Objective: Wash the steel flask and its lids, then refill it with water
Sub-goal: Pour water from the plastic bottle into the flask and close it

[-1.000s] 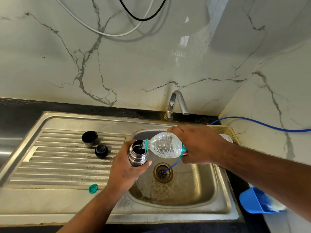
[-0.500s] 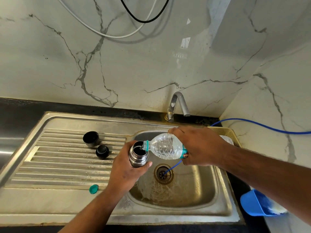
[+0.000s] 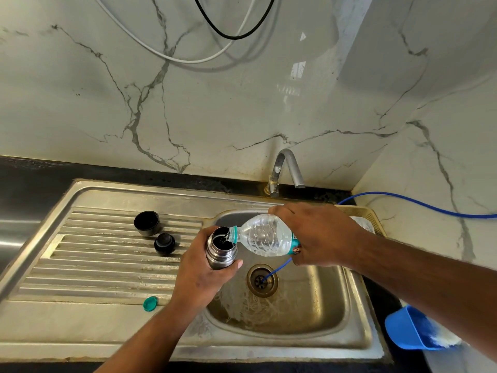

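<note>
Hands hold steel flask (image 3: 221, 250) and plastic bottle (image 3: 265, 235) mouth to mouth over sink (image 3: 269, 343)

Our left hand (image 3: 200, 274) grips the steel flask, fingers and thumb wrapped round its body. The flask stands nearly upright with its mouth open, above the left edge of the basin. Our right hand (image 3: 318, 235) clamps the plastic bottle near its base. The bottle lies almost level, its neck at the flask's mouth, and water shows at the neck. Whether neck and rim touch, we cannot tell.

From the flask, both black lids sit at about ten o'clock on the ribbed draining board (image 3: 94, 265). The cup lid (image 3: 147, 222) is the farther one, and the stopper lid (image 3: 164, 243) lies just beside it, nearer our left hand. At seven o'clock from the flask a green cap (image 3: 150, 303) rests on the flat front of the board.

At four o'clock from the flask we see the drain (image 3: 262, 286), with a blue tube (image 3: 403, 201) coming in from the three o'clock edge, passing behind our right hand and ending in it. The tap (image 3: 285, 170) stands at one o'clock. A blue scoop (image 3: 406, 328) sits on the dark counter to the right of the sink.
</note>
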{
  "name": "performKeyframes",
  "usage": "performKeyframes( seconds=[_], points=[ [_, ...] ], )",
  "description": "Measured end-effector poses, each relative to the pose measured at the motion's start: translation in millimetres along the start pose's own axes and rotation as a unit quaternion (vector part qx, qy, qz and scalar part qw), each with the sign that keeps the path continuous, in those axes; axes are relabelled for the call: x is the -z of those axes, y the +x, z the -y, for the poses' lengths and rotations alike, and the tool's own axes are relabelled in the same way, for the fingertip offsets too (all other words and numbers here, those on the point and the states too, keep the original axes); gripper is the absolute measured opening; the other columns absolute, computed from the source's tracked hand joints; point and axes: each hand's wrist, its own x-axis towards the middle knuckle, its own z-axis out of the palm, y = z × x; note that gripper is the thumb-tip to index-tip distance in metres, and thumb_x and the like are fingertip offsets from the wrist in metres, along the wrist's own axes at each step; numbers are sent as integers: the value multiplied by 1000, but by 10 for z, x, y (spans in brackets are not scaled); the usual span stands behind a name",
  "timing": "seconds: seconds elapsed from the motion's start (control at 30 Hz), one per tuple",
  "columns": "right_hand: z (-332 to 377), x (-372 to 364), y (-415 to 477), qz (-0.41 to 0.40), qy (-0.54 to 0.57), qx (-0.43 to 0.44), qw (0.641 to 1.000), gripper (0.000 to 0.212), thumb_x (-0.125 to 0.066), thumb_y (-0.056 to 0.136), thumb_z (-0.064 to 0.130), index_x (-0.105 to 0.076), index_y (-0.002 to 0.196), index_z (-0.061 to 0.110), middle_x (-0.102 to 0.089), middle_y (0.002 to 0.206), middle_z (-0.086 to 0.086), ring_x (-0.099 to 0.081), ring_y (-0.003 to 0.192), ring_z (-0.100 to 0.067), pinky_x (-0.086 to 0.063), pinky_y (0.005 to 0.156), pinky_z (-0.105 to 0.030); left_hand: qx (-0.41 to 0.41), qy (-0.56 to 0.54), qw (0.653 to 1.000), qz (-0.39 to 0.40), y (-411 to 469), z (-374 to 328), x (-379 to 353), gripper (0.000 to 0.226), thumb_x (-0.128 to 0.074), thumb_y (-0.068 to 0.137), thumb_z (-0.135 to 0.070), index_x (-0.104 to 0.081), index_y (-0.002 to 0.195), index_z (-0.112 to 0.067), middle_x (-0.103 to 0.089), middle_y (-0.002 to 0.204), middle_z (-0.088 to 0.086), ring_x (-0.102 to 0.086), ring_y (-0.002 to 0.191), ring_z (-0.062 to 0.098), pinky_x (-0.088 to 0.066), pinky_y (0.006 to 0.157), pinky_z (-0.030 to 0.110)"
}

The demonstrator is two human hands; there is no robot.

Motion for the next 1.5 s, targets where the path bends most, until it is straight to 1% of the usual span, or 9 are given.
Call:
performKeyframes(
  seconds=[0.07, 0.27, 0.33, 0.47, 0.63, 0.93, 1.17, 1.37, 1.5],
  points=[
    [1, 0, 10, 3, 0, -1, 1000, 103, -79, 78, 53, -19, 157, 30, -45, 151, 5, -49, 130, -16, -53, 98, -38, 0, -2, 1000, 0, 0, 5, 6, 74, -96, 65, -31, -52, 125, -37, -68, 107, -19, -66, 96, -4, -51, 77, 9],
    [17, 19, 20, 6, -2, -2, 1000, 102, -80, 79, 52, -18, 157, 30, -45, 152, 4, -49, 132, -16, -53, 99, -39, -1, 6, 1000, -2, 9, -3, 18, 76, -96, 64, -33, -50, 124, -43, -67, 107, -22, -65, 95, -7, -50, 75, 7],
    [14, 15, 22, 5, -1, -2, 1000, 102, -80, 79, 52, -18, 157, 30, -45, 152, 5, -49, 132, -16, -52, 99, -38, -3, 10, 1000, -3, 10, -9, 20, 76, -96, 64, -33, -50, 124, -42, -67, 107, -23, -65, 94, -8, -49, 74, 5],
    [1, 5, 34, 3, 10, -2, 1000, 102, -81, 78, 52, -20, 157, 30, -46, 152, 5, -49, 132, -15, -52, 100, -37, -5, 11, 1000, -5, 13, -2, 20, 76, -96, 65, -31, -49, 124, -42, -66, 107, -23, -64, 95, -9, -50, 74, 7],
    [-10, -10, 37, -4, 11, 0, 1000, 101, -81, 78, 52, -21, 156, 30, -46, 152, 5, -49, 132, -16, -52, 101, -38, -6, 10, 1000, -4, 18, 8, 12, 77, -96, 65, -31, -49, 125, -42, -65, 108, -23, -63, 96, -10, -49, 74, 5],
    [-10, -11, 41, 3, 4, 2, 1000, 101, -81, 78, 51, -21, 156, 31, -46, 150, 5, -48, 132, -16, -52, 100, -38, -8, 12, 1000, 0, 16, 46, -10, 76, -96, 65, -32, -49, 125, -42, -66, 108, -22, -64, 96, -7, -50, 76, 10],
    [-14, -9, 52, -7, 3, 4, 1000, 100, -82, 77, 50, -24, 156, 30, -49, 149, 5, -50, 130, -16, -52, 98, -37, -13, 11, 1000, -5, 16, 54, -10, 74, -96, 65, -30, -48, 117, -53, -66, 105, -27, -64, 97, -7, -50, 76, 6],
    [-10, -10, 55, -10, -4, 8, 1000, 101, -81, 77, 50, -22, 156, 30, -48, 149, 6, -50, 130, -15, -51, 97, -35, -14, 12, 1000, -7, 7, 43, -4, 75, -96, 66, -29, -48, 120, -48, -65, 107, -24, -63, 98, -9, -48, 76, 4],
    [-5, -11, 63, -6, -5, 9, 1000, 101, -81, 78, 51, -20, 156, 30, -47, 150, 5, -49, 131, -15, -51, 99, -36, -15, 12, 1000, -9, 5, 42, -5, 75, -96, 65, -29, -47, 119, -49, -65, 107, -25, -63, 98, -9, -49, 76, 5]
  ],
)
